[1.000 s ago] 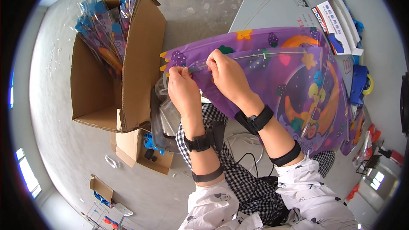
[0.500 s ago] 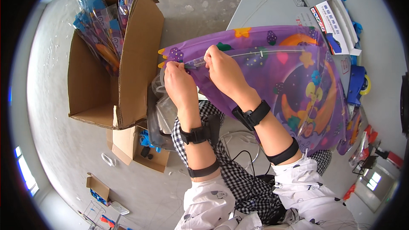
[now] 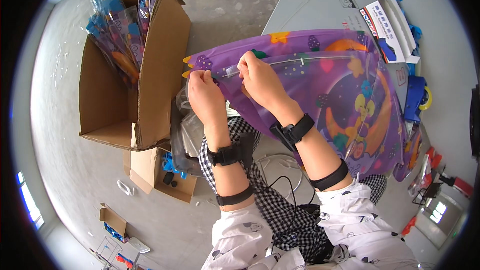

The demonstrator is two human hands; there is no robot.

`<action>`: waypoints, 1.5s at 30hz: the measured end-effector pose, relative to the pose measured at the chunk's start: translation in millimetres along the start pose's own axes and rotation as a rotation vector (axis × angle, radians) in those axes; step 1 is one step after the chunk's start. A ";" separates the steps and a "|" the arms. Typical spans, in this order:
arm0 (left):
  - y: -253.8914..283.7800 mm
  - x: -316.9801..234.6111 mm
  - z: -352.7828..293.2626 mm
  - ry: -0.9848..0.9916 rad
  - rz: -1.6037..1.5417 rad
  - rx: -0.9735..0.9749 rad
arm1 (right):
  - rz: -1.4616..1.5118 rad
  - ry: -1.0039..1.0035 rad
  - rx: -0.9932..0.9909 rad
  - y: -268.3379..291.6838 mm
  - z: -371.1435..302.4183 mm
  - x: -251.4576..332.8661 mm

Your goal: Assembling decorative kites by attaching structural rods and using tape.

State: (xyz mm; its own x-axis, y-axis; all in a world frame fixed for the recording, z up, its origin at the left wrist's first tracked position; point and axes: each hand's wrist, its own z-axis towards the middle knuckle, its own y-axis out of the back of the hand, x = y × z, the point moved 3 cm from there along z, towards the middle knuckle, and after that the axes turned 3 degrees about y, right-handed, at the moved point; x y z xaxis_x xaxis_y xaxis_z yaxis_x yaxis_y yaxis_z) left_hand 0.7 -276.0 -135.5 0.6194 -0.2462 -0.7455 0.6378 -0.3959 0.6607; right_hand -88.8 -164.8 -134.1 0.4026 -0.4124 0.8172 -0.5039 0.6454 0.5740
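Observation:
A thin purple kite (image 3: 300, 85), printed with stars, hearts and a moon scene, spreads over my lap to the right. A slim pale rod (image 3: 330, 59) with a small white stopper runs along it. My left hand (image 3: 206, 97) is closed in a pinch at the kite's narrow left end, beside its yellow tips. Just to the right, my right hand (image 3: 260, 80) pinches the kite near the end of the rod. A short clear piece (image 3: 231, 71) shows between the hands. What exactly lies under my fingertips is hidden.
A tall cardboard box (image 3: 162, 70) with several wrapped packages (image 3: 120, 35) stands at left. Below it sits a smaller open carton (image 3: 175, 187) with blue parts. On the grey table (image 3: 310, 10) lie a white printed box (image 3: 390, 30) and a blue tape dispenser (image 3: 415, 100).
Both hands and the kite have shifted slightly left in the picture. My left hand has turned a little and risen slightly. Both hands keep their pinches.

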 end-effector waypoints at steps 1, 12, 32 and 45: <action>3.8 -3.0 -1.1 -0.032 -0.034 -0.039 | 0.028 0.009 0.002 -0.1 -0.9 0.4; -3.3 -21.4 -22.3 -0.311 -0.090 0.085 | 0.264 -0.137 0.034 0.3 -2.4 2.8; 5.3 -5.5 -20.8 0.031 -0.265 0.049 | -0.499 0.418 0.059 39.9 -75.0 7.0; -1.7 -7.9 -13.5 -0.033 -0.266 -0.004 | -0.283 0.411 0.005 2.6 -26.0 17.9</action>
State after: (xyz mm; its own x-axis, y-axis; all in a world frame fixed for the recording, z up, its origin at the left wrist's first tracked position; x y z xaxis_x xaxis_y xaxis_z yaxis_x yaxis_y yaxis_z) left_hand 0.9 -261.4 -129.5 0.4148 -0.1628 -0.8952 0.7778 -0.4472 0.4417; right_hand -63.0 -153.8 -119.3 0.7916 -0.2828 0.5417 -0.3346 0.5411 0.7715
